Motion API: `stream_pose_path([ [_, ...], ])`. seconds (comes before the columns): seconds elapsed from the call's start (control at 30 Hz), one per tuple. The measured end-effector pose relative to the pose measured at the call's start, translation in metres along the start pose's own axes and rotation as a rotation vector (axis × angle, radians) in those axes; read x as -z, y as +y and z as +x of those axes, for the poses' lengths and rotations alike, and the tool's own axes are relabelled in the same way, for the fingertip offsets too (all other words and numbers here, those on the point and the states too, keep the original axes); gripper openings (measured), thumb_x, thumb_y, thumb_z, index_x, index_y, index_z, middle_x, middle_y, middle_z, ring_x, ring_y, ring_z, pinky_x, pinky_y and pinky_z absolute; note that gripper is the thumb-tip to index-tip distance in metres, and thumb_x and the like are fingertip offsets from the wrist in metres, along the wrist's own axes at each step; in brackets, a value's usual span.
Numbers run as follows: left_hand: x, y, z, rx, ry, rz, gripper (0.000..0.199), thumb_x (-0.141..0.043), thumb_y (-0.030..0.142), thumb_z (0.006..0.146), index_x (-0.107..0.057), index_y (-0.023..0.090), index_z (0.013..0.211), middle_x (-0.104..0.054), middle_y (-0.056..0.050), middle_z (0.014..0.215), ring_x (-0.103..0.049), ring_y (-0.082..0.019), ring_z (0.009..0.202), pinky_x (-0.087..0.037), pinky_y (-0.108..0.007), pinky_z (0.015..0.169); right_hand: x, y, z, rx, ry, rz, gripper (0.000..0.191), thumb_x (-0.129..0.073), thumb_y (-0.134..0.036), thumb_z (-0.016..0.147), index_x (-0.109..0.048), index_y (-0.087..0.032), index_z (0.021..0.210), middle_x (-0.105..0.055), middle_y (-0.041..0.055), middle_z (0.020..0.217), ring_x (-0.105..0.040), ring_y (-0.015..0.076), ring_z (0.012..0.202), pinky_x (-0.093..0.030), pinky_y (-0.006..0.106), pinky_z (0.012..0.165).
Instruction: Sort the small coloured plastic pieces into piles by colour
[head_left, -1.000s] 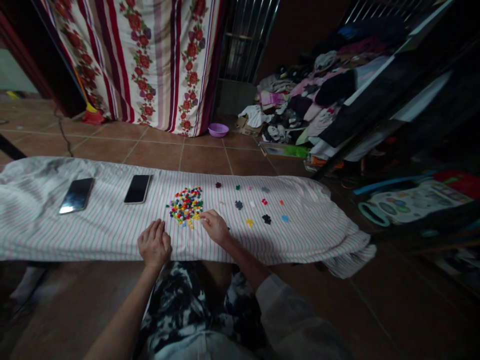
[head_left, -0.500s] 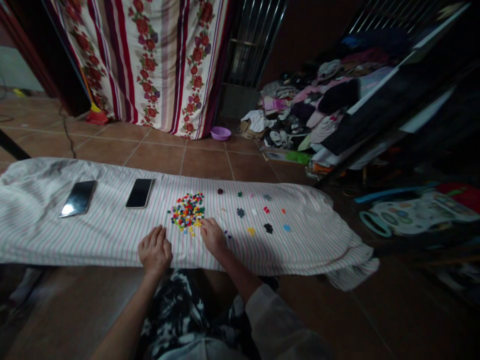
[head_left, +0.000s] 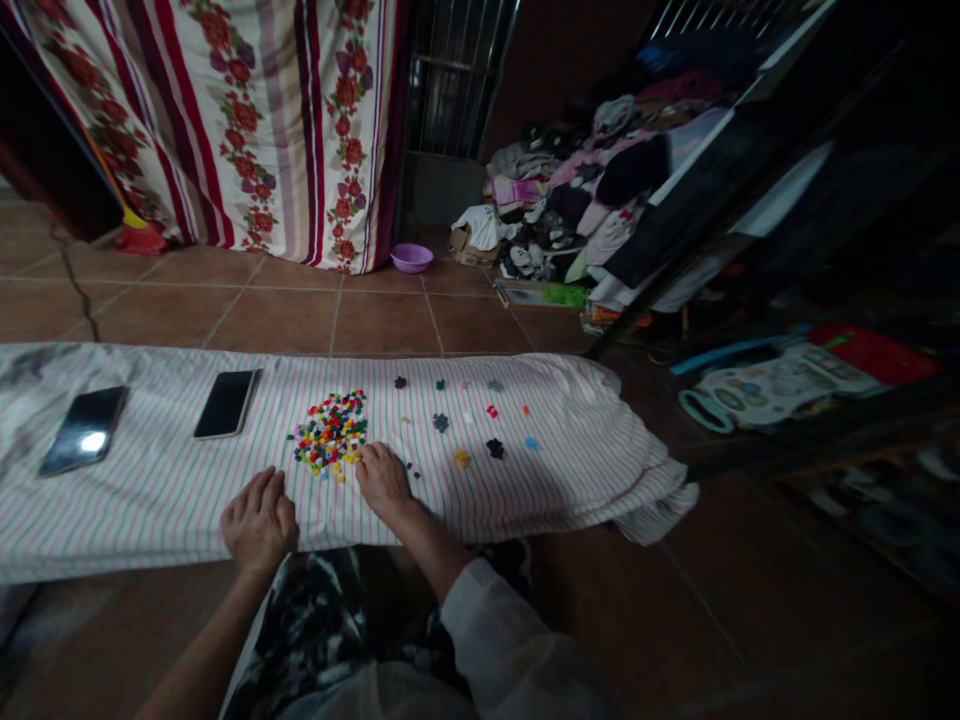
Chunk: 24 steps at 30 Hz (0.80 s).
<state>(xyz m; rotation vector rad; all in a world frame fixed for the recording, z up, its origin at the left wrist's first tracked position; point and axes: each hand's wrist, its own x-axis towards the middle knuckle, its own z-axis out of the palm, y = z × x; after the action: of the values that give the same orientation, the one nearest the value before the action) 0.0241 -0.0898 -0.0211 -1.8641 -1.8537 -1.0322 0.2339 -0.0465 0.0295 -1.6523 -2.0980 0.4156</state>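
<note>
A mixed heap of small coloured pieces [head_left: 330, 430] lies on the striped cloth [head_left: 172, 480]. At the heap's right edge, by some yellow pieces, is my right hand [head_left: 382, 482], fingers closed on something I cannot make out. My left hand [head_left: 260, 522] rests on the cloth near its front edge, fingers curled together, with nothing visible in it. Right of the heap lie small single-colour groups, among them a yellow group [head_left: 461, 458], a black group [head_left: 495, 448], a dark grey group [head_left: 440, 423], a blue group [head_left: 531, 443] and a dark red group [head_left: 400, 382].
Two phones lie left of the heap, one dark phone [head_left: 226, 404] and one reflective phone [head_left: 84, 430]. Beyond the cloth are a purple basin [head_left: 412, 258] on the tiled floor, a floral curtain [head_left: 277, 130] and piled clothes [head_left: 570, 190].
The whole view has shifted, so the cloth and hands appear further left. My right hand stays at the heap's right edge, and my left hand still rests near the front edge.
</note>
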Motion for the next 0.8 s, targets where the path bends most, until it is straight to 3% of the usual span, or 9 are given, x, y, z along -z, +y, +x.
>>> stream_pose_path([
  [0.13,0.004,0.003,0.002,0.011,-0.023,0.016,0.038,-0.051,0.021,0.079,-0.066,0.024,0.114,-0.070,-0.009,0.117,-0.061,-0.027,0.109,-0.038,-0.041,0.090,0.008,0.004,-0.004,0.020,0.051,0.143,0.018,-0.052,-0.014,0.090,-0.062,-0.023,0.101,-0.069,0.0045,0.100,-0.063,0.0185,0.097,-0.050,0.029,0.086],
  [0.27,0.005,0.004,0.003,0.035,-0.044,0.012,0.038,-0.051,0.022,0.079,-0.066,0.024,0.113,-0.070,-0.008,0.117,-0.061,-0.027,0.109,-0.038,-0.041,0.092,0.030,0.022,-0.014,0.020,0.184,0.243,0.020,-0.049,-0.014,0.090,-0.063,-0.023,0.102,-0.068,0.0036,0.098,-0.063,0.0163,0.091,-0.050,0.028,0.082],
  [0.5,0.008,0.007,0.003,0.032,-0.080,0.064,0.033,-0.049,0.024,0.082,-0.066,0.020,0.110,-0.069,-0.011,0.121,-0.061,-0.027,0.108,-0.038,-0.042,0.090,0.076,0.095,-0.036,-0.109,0.391,0.262,0.023,-0.047,-0.017,0.088,-0.068,-0.019,0.098,-0.068,0.0084,0.098,-0.065,0.0197,0.092,-0.052,0.033,0.085],
  [0.63,0.010,0.007,0.004,0.074,-0.108,0.027,0.034,-0.049,0.025,0.081,-0.067,0.020,0.110,-0.068,-0.011,0.121,-0.060,-0.028,0.110,-0.037,-0.043,0.092,0.080,0.132,-0.044,-0.204,0.381,0.214,0.024,-0.047,-0.017,0.085,-0.069,-0.019,0.095,-0.070,0.0091,0.096,-0.065,0.0207,0.090,-0.053,0.035,0.084],
  [0.8,0.010,0.009,0.004,0.092,-0.142,0.044,0.037,-0.049,0.024,0.081,-0.066,0.021,0.114,-0.067,-0.011,0.123,-0.058,-0.030,0.112,-0.038,-0.044,0.094,0.071,0.146,-0.051,-0.178,0.352,0.172,0.024,-0.048,-0.016,0.084,-0.070,-0.019,0.094,-0.071,0.0084,0.095,-0.065,0.0206,0.090,-0.053,0.035,0.085],
])
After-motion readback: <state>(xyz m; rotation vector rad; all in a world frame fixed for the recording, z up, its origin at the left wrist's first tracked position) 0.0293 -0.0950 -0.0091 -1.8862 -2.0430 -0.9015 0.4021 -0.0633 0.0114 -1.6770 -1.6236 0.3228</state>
